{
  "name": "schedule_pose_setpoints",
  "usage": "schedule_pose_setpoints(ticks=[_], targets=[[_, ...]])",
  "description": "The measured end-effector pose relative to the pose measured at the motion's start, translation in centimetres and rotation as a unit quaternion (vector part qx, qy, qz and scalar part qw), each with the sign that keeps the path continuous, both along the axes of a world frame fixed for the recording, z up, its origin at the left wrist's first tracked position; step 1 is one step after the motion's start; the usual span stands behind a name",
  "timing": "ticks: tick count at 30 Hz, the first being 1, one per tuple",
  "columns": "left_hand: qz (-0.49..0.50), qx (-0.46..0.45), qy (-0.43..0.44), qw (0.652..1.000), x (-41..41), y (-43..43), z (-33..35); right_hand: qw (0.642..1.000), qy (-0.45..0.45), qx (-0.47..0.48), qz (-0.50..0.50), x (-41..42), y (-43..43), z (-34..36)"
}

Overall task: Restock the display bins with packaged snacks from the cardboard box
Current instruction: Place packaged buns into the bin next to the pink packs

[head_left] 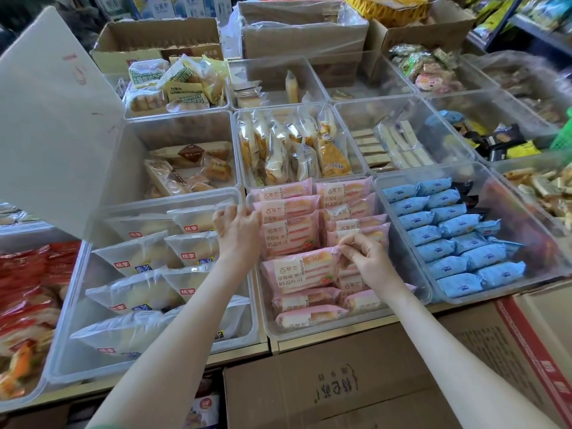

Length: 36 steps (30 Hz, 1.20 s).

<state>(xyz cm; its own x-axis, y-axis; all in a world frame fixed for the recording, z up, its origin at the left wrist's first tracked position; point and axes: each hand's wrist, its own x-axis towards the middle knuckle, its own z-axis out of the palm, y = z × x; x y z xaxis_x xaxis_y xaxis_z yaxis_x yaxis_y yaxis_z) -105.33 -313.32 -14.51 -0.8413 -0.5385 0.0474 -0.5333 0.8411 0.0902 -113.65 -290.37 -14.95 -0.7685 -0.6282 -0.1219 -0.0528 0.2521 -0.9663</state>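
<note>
A clear display bin (266, 311) in front of me holds two rows of pink packaged snacks. One pink packet (301, 269) lies raised on top of the left row. My right hand (366, 258) pinches that packet's right end. My left hand (238, 230) rests at the bin's left wall, its fingers against the upright pink packets (288, 224) in the left row. A closed cardboard box (340, 379) sits just below the bin, under my forearms.
Left of the pink bin stands a bin of white bread packets (148, 255), its lid (46, 119) propped open. To the right is a bin of blue packets (448, 236). Further bins and cardboard boxes (303, 29) fill the back; red packets (28, 289) sit far left.
</note>
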Motion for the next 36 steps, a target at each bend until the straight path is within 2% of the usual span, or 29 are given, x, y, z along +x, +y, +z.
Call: schedule_pose_setpoints(ticks=[2,4,7,11,13,16,23,25,27,29,32,34,36], targets=[[-0.003,0.028,0.037,0.999,0.3,0.2,0.7,1.0,-0.005,-0.021,-0.02,-0.1,0.2,0.2],[-0.008,0.124,0.116,0.985,0.4,0.7,1.5,0.997,-0.013,-0.047,-0.054,-0.4,0.3,0.6],[-0.002,0.284,0.213,0.935,0.6,1.4,2.8,0.992,-0.025,-0.084,-0.088,-1.2,-0.2,1.9],[0.025,0.383,0.271,0.883,0.7,1.6,3.9,0.987,-0.034,-0.089,-0.13,-2.1,-1.8,2.6],[0.025,0.386,0.283,0.878,0.9,1.3,4.1,0.984,-0.032,-0.073,-0.162,-2.6,-2.7,2.7],[0.023,0.363,0.261,0.894,1.3,0.2,3.7,0.981,-0.029,-0.055,-0.184,-3.0,-4.3,3.1],[0.079,0.377,0.229,0.894,1.5,-1.7,2.8,0.985,-0.058,-0.033,-0.159,-2.7,-7.7,2.0],[0.092,0.418,0.229,0.874,1.3,-2.3,2.6,0.984,-0.077,-0.04,-0.157,-2.6,-8.5,1.5],[0.098,0.482,0.245,0.836,1.6,-2.8,2.5,0.981,-0.098,-0.047,-0.163,-2.6,-9.2,1.2],[0.086,0.5,0.242,0.827,2.4,-2.9,2.5,0.979,-0.113,-0.042,-0.167,-2.8,-9.7,1.1],[0.042,0.44,0.224,0.868,3.3,-2.9,1.9,0.983,-0.109,-0.024,-0.149,-3.2,-10.3,1.2],[0.055,0.384,0.237,0.891,3.2,-2.8,1.7,0.988,-0.082,-0.022,-0.128,-3.3,-10.5,1.8],[0.103,0.372,0.279,0.879,2.9,-3.0,1.6,0.995,-0.016,-0.007,-0.097,-3.4,-10.2,2.1]])
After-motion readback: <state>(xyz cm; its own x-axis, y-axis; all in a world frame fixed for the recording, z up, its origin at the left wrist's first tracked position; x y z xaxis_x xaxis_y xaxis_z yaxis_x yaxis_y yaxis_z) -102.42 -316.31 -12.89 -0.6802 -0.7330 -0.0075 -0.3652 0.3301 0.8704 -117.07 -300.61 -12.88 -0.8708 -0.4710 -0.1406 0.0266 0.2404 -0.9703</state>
